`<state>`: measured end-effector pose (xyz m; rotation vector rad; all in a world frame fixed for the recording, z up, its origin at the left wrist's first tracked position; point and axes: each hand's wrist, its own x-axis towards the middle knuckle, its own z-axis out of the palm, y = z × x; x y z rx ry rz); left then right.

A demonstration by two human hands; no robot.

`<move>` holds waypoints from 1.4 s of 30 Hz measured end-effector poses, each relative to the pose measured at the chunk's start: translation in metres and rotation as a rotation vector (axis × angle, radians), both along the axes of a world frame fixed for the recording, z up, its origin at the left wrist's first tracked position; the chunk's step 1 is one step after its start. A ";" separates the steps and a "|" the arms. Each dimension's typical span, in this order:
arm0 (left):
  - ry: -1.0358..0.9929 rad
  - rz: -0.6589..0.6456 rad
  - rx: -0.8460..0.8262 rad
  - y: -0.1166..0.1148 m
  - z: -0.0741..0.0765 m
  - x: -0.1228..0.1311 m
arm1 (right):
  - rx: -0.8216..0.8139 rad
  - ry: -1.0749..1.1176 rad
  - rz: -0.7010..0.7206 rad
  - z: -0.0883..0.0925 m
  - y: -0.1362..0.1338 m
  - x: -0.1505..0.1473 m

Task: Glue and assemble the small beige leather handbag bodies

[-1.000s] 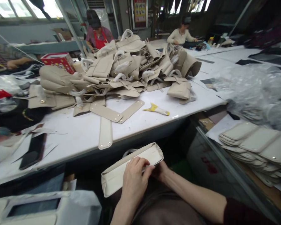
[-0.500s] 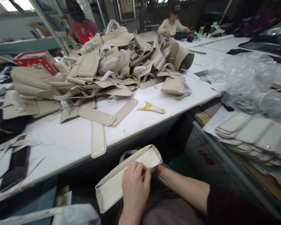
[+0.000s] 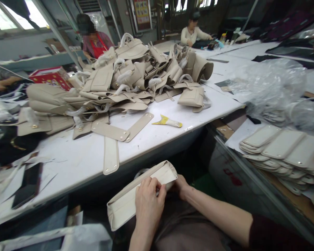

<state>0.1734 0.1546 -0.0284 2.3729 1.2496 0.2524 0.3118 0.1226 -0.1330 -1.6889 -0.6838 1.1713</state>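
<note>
A beige handbag is tilted above my lap, its pale, narrow base panel facing me and one rounded end up to the right. My left hand lies over the middle of this panel, fingers bent, with thumb and forefinger pinched close together at its edge. Against the bag's right end is my right hand, gripping from behind; most of its fingers are hidden. Part of a plastic-wrapped handle shows behind the bag.
A heap of beige bag pieces covers the far white table. Nearer lie studded strips, a yellow-and-white tool and a dark phone. Stacked pale panels and clear plastic are at right. Two people sit beyond.
The view has shifted slightly. My right hand shows more at the bag's right end, its forearm further right. My left hand stays on the base panel.
</note>
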 end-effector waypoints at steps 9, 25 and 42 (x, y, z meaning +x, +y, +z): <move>0.019 0.026 0.021 -0.005 0.005 0.003 | 0.619 -0.739 0.245 0.073 -0.096 0.015; 0.027 0.069 0.162 -0.018 0.003 0.002 | 0.537 -1.385 0.395 0.072 -0.073 -0.015; -0.109 0.181 0.137 -0.028 -0.001 -0.037 | 0.621 -1.403 0.427 0.062 -0.070 -0.036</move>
